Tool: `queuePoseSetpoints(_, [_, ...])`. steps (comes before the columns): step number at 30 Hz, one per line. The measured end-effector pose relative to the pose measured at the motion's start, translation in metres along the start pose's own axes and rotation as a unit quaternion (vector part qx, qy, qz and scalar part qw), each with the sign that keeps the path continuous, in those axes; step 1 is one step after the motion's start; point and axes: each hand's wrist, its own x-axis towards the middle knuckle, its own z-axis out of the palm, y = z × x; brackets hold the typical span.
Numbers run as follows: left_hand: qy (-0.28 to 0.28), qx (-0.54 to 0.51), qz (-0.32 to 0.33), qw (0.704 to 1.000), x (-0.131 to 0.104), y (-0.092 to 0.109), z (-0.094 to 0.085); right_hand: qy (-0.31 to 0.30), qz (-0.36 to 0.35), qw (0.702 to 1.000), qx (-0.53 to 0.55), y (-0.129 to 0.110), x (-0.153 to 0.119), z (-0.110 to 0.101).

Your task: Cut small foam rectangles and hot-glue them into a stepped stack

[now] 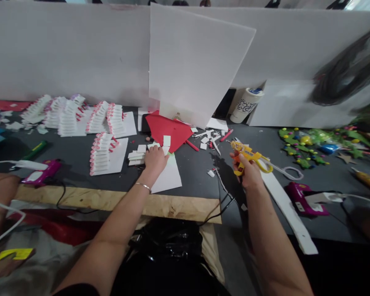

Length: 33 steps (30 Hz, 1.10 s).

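Note:
My right hand [248,168] is wrapped round a yellow and orange glue gun [245,155], whose nozzle points to the upper left. Palm down, my left hand [156,158] rests at a pile of small white pieces [137,155]; its fingertips are partly hidden, and what they grip is unclear. Beneath and beside it lies a white card [168,176]. A red sheet [168,131] is just behind. To the left, a white card bears a fan of white strips with pink ends [100,154].
More fanned strips [68,117] stand at the back left. White scraps [211,137] lie mid-table, near a patterned cup [246,105]. Purple devices [43,172] with cables sit on both sides. A long white strip [288,211] and green decorations [304,146] are at right. Another person's knee shows at left.

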Motion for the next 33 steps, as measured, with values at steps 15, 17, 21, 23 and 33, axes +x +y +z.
queuePoseSetpoints(15, [-0.053,-0.342,0.155,0.925,-0.077,-0.004,-0.005,-0.006,0.01,0.998,0.059,-0.004,-0.001,0.001])
queuePoseSetpoints(17, [-0.06,-0.321,0.174,0.929,-0.086,-0.001,0.004,-0.003,0.016,0.998,0.061,-0.004,0.001,0.0])
queuePoseSetpoints(21, [-0.059,-0.22,0.19,0.955,-0.116,-0.008,0.022,-0.004,0.014,0.998,0.061,-0.001,0.003,-0.003])
queuePoseSetpoints(23, [-0.066,-0.188,0.203,0.959,-0.13,-0.01,0.026,-0.011,0.009,0.998,0.054,0.001,0.004,-0.004])
queuePoseSetpoints(33, [-0.138,-0.254,0.382,0.878,-0.122,0.026,0.026,-0.011,0.019,0.998,0.052,-0.003,-0.001,-0.001])
